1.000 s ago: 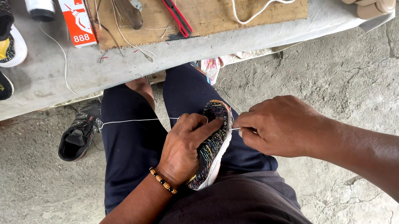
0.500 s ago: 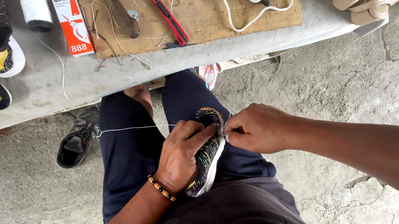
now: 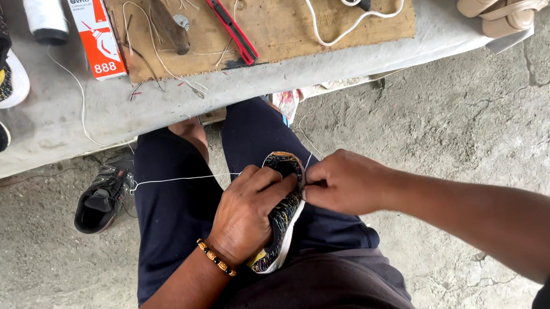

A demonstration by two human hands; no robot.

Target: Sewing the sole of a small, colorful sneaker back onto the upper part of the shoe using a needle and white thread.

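Here, left hand (image 3: 249, 213) fingers wrapped around shoe (image 3: 282, 211), right hand (image 3: 346, 181) fingers pinched at its edge.

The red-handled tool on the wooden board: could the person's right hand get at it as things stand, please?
Probably yes, once freed: the right hand is busy at the shoe, but the red-handled tool lies uncovered on the wooden board ahead.

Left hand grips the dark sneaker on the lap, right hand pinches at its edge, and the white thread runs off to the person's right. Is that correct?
Not quite: the thread runs off to the person's left, not right. The head view shows it stretched taut from the sneaker across the thigh. The rest holds: the left hand grips the sneaker on the lap and the right hand pinches at its edge.
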